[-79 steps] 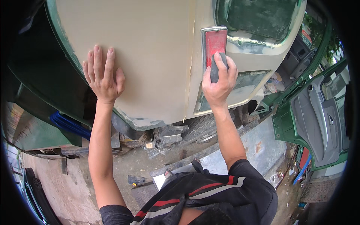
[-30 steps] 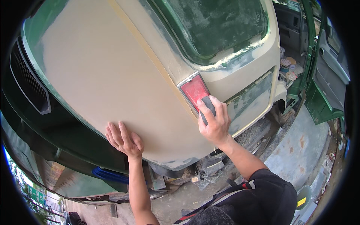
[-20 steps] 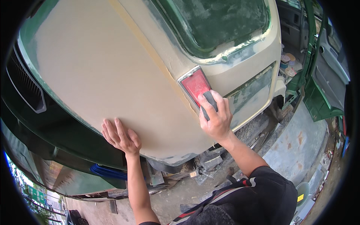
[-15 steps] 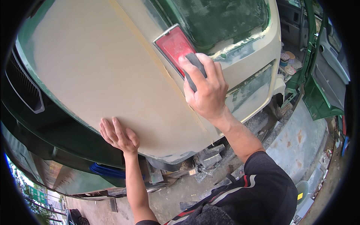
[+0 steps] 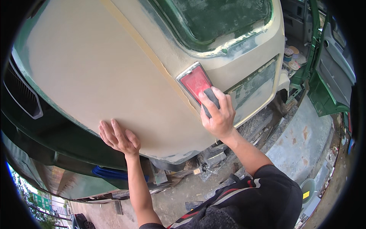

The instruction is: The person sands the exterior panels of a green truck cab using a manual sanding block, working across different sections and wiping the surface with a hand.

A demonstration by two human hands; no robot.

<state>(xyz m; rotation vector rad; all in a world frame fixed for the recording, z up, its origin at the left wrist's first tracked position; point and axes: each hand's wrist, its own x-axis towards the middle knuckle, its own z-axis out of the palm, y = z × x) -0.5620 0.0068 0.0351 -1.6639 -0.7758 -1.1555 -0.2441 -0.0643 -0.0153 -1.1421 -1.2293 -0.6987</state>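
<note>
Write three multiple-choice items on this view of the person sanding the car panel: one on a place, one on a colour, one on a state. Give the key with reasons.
1. Where does the left hand rest?
A. flat on the beige filler-coated car panel
B. on the green car door
C. on the ground

2. What colour is the face of the flat rectangular sanding block?
A. blue
B. red
C. yellow

3. How does the right hand hold the block?
A. it hovers apart from it
B. it pinches a corner with two fingers
C. its grip is closed on the block's lower end, pressing it to the panel

Key: 1 A, the palm lies spread near the panel's lower edge. 2 B, the exposed face is red. 3 C, fingers wrap over the grey end.
</note>
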